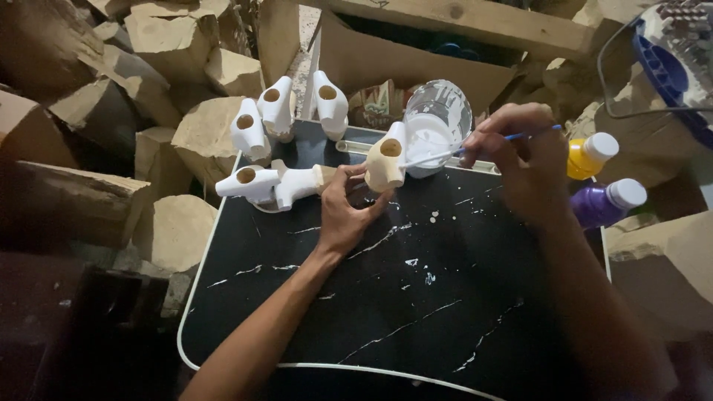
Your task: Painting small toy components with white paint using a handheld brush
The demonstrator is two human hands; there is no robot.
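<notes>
Black marbled tabletop (416, 297), perhaps amid wood blocks (208, 134)

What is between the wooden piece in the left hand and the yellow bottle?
In the head view, the right hand holding a brush lies between the wooden piece and the yellow bottle.

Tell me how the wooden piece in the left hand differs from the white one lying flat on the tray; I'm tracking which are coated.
The piece in the left hand is mostly bare tan wood, white only along its right edge; the white one lying flat is coated all over. The held piece stands upright in the left hand with its hole facing up; the flat one lies on the black tray, hole toward the left. Both share a round hole and similar carved shape.
</notes>
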